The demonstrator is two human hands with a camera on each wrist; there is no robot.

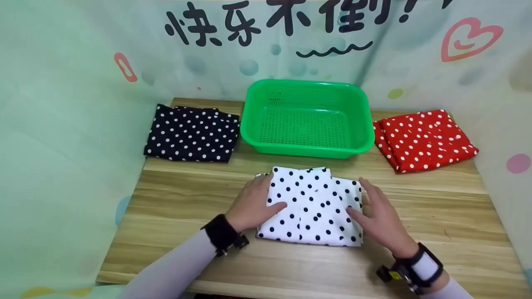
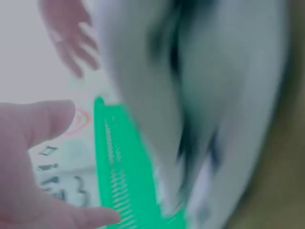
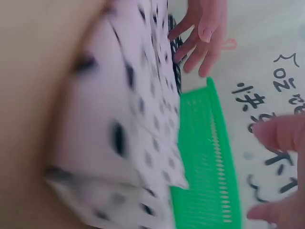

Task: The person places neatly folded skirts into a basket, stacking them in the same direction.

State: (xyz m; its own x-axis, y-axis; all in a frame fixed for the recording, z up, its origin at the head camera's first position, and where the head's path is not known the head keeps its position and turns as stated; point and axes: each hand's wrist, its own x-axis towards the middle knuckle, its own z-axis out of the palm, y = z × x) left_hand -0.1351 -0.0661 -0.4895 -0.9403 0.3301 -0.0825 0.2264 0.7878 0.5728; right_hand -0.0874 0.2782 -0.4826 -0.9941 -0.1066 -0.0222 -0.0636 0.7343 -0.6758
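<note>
A folded white cloth with black dots (image 1: 309, 207) lies on the wooden table near its front, in the head view. Over its left edge is my left hand (image 1: 254, 203), thumb and fingers extended. My right hand (image 1: 382, 214) is at the cloth's right edge, its thumb over the fabric and its fingers straight along the side. Whether either hand presses on the cloth, I cannot tell. The left wrist view shows the cloth badly blurred, beside the left hand (image 2: 33, 167). In the right wrist view, the dotted cloth (image 3: 143, 119) appears beside the right hand (image 3: 283, 167).
Behind the cloth stands a green plastic basket (image 1: 307, 147) with a perforated bottom. A folded black cloth with white dots (image 1: 191, 135) lies left of it, and a folded red cloth with white dots (image 1: 430, 141) to its right. A printed curtain (image 1: 266, 58) hangs behind the table (image 1: 178, 207).
</note>
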